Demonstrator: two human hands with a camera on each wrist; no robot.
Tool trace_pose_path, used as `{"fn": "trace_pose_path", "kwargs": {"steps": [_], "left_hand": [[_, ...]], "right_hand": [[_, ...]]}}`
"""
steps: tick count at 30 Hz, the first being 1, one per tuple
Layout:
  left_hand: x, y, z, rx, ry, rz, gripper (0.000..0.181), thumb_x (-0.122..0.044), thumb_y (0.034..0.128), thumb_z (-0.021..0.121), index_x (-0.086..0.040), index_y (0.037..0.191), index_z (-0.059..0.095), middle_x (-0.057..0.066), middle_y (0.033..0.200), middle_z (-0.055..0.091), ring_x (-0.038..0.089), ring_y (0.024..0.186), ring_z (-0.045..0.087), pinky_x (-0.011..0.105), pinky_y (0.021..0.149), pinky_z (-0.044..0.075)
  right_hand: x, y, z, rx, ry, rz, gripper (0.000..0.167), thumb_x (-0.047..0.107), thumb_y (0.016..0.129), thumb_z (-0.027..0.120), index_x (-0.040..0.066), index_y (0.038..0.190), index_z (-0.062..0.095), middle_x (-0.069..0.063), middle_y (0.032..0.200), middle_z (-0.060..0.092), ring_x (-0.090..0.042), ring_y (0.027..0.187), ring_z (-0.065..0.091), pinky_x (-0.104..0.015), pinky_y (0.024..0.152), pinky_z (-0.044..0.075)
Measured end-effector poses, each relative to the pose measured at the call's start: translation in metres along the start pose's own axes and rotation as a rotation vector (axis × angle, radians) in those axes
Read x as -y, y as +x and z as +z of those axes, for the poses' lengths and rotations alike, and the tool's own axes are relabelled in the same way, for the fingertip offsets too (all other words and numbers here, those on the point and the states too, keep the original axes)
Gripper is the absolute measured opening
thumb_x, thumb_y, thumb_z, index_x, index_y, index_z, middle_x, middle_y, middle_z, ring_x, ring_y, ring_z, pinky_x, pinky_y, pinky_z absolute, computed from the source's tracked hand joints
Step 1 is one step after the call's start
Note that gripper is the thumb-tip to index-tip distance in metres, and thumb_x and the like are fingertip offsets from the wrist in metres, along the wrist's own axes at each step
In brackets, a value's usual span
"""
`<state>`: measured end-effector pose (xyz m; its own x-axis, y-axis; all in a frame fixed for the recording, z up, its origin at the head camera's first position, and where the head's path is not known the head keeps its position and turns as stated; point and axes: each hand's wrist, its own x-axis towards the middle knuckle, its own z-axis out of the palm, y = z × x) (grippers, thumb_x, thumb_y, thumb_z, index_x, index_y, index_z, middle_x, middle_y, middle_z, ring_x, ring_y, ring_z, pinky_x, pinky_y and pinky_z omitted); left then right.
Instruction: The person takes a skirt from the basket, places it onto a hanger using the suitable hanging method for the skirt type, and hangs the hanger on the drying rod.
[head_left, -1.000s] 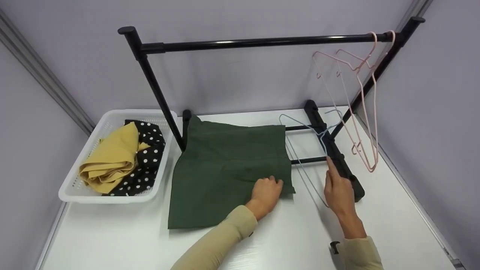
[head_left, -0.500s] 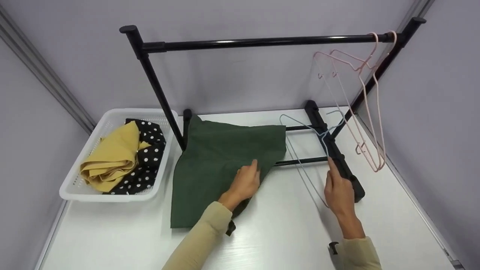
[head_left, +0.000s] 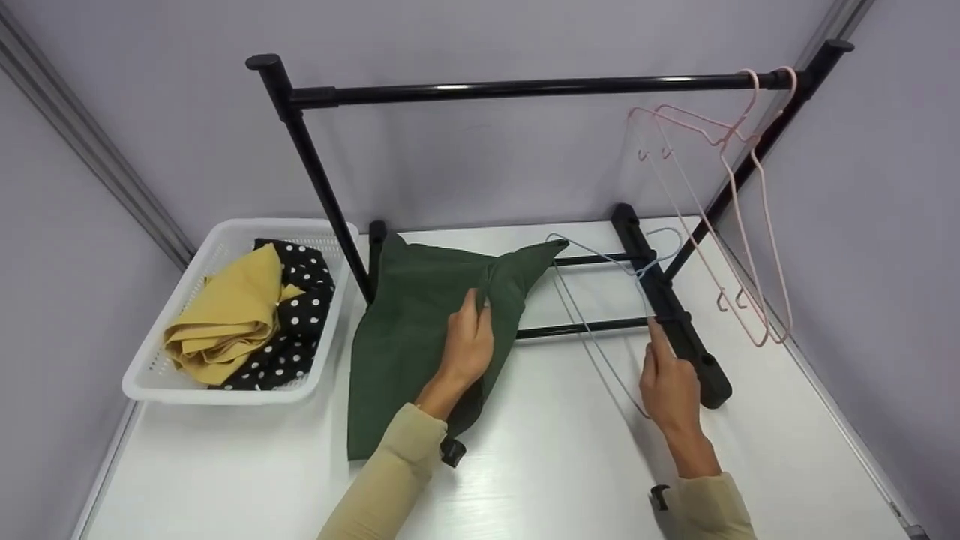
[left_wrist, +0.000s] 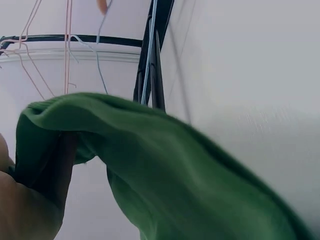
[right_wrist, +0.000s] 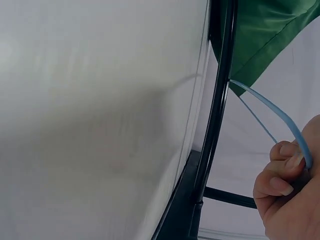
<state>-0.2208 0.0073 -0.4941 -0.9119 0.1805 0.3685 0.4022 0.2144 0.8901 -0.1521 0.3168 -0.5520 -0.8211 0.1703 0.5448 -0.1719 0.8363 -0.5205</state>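
Dark green cloth [head_left: 420, 300] lies over the left part of the rack's base, its right side lifted and folded, one corner near the blue hanger's left end. The left hand [head_left: 466, 341] grips the cloth's raised edge; in the left wrist view the green cloth [left_wrist: 165, 160] drapes from that hand [left_wrist: 25, 210]. At the right, the right hand [head_left: 671, 386] holds the blue hanger [head_left: 600, 349] by its side, the hook pointing away. The right wrist view shows fingers of the right hand [right_wrist: 295, 185] curled round the blue hanger [right_wrist: 280, 114].
A white basket [head_left: 217, 397] at the left holds a yellow cloth [head_left: 225, 315] and a black cloth with white dots [head_left: 304, 322]. Two pink hangers [head_left: 731, 180] hang at the right end of the black rack's top bar [head_left: 510, 88]. Walls stand behind and at both sides.
The left hand has moved left and then away from the body, folding the cloth's right side over and uncovering more of the lower bar. The blue hanger has shifted slightly left with the right hand.
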Motion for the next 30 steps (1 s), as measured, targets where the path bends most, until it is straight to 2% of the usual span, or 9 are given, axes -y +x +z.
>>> {"fn": "trace_pose_path", "kwargs": {"steps": [5,8,10,12,14,17,21,26,30], "left_hand": [[-0.005,-0.001,0.007,0.002,-0.010,0.013,0.024,-0.007,0.1102,0.036,0.001,0.124,0.054,0.000,0.084,0.050,0.014,0.082,0.051,0.030,0.074,0.045],[-0.008,-0.001,0.012,0.024,-0.013,0.016,0.022,-0.007,0.1098,0.037,-0.001,0.121,0.054,-0.001,0.079,0.044,0.013,0.076,0.048,0.029,0.067,0.042],[-0.010,-0.002,0.016,0.056,-0.005,0.020,0.023,-0.010,0.1103,0.037,-0.002,0.123,0.055,0.001,0.080,0.048,0.013,0.076,0.049,0.029,0.067,0.042],[-0.012,-0.002,0.023,0.102,0.012,0.013,0.028,-0.013,0.1110,0.037,-0.001,0.129,0.055,0.006,0.092,0.061,0.013,0.086,0.058,0.031,0.075,0.049],[-0.012,-0.002,0.031,0.165,0.024,-0.005,0.035,-0.017,0.1115,0.037,0.001,0.138,0.053,0.013,0.116,0.067,0.018,0.107,0.063,0.035,0.091,0.053],[-0.011,-0.002,0.048,0.272,0.028,-0.058,0.048,-0.021,0.1120,0.037,0.007,0.151,0.040,0.022,0.150,0.050,0.026,0.140,0.048,0.043,0.113,0.041],[-0.004,-0.003,0.074,0.379,0.054,-0.088,0.052,-0.022,0.1121,0.036,0.009,0.154,0.034,0.025,0.157,0.039,0.031,0.147,0.038,0.044,0.119,0.033],[0.007,-0.009,0.102,0.437,0.137,-0.017,0.041,-0.016,0.1104,0.040,-0.001,0.147,0.051,0.016,0.146,0.056,0.026,0.137,0.051,0.040,0.114,0.041],[0.007,-0.016,0.114,0.518,0.353,0.065,0.036,-0.020,0.1098,0.043,-0.011,0.139,0.061,0.005,0.139,0.063,0.028,0.134,0.051,0.045,0.111,0.042]], "right_hand": [[0.005,0.001,0.004,-0.004,0.015,0.003,0.045,0.003,0.104,0.052,0.005,0.149,0.052,0.001,0.050,0.040,-0.013,0.044,0.031,-0.030,0.043,0.029],[0.010,0.002,0.010,-0.014,0.018,-0.020,0.044,0.001,0.104,0.052,0.003,0.148,0.052,-0.002,0.049,0.042,-0.014,0.045,0.032,-0.031,0.045,0.030],[0.016,0.002,0.015,-0.016,0.022,-0.035,0.044,-0.001,0.103,0.052,0.001,0.147,0.052,-0.004,0.050,0.043,-0.014,0.046,0.033,-0.033,0.046,0.032],[0.022,0.002,0.020,-0.006,0.040,-0.034,0.045,-0.002,0.102,0.052,-0.001,0.147,0.051,-0.006,0.050,0.046,-0.014,0.047,0.034,-0.036,0.047,0.036],[0.029,0.002,0.024,0.013,0.076,-0.018,0.045,-0.002,0.103,0.052,-0.001,0.148,0.050,-0.008,0.052,0.049,-0.015,0.048,0.036,-0.039,0.051,0.040],[0.039,0.000,0.028,0.042,0.139,0.011,0.045,0.000,0.105,0.050,0.000,0.150,0.049,-0.015,0.058,0.057,-0.017,0.050,0.042,-0.044,0.058,0.048],[0.049,0.000,0.031,0.055,0.182,0.024,0.044,0.002,0.106,0.048,0.001,0.150,0.048,-0.024,0.067,0.063,-0.020,0.054,0.048,-0.049,0.064,0.054],[0.052,-0.003,0.033,0.063,0.154,0.017,0.045,0.000,0.105,0.048,0.001,0.151,0.048,-0.022,0.066,0.062,-0.018,0.051,0.045,-0.045,0.056,0.049],[0.055,-0.004,0.032,0.088,0.140,0.000,0.048,0.001,0.106,0.048,0.003,0.153,0.044,-0.016,0.061,0.059,-0.017,0.049,0.043,-0.040,0.053,0.044]]}}
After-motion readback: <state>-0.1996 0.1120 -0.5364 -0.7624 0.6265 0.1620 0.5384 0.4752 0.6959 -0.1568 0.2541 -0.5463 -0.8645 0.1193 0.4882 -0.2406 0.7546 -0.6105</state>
